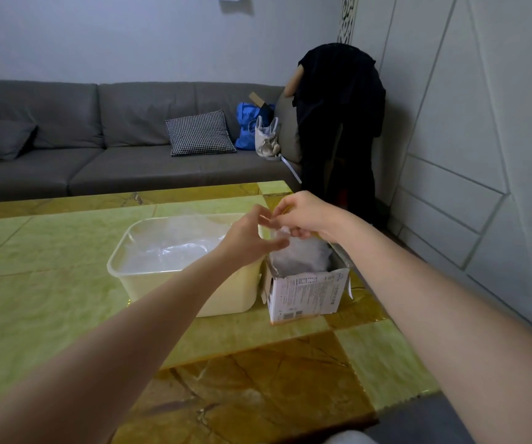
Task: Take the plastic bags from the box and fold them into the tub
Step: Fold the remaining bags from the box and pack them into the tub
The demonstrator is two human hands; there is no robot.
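Hands: left hand and right hand are meeting at frame centre, both pinching a clear plastic bag rising from the box.
Edges: box is standing just beside the tub, near the table corner at right.
Writing: box print is showing, too small to read.
Tub: is holding clear plastic.
Room: grey sofa is running along the upper left.
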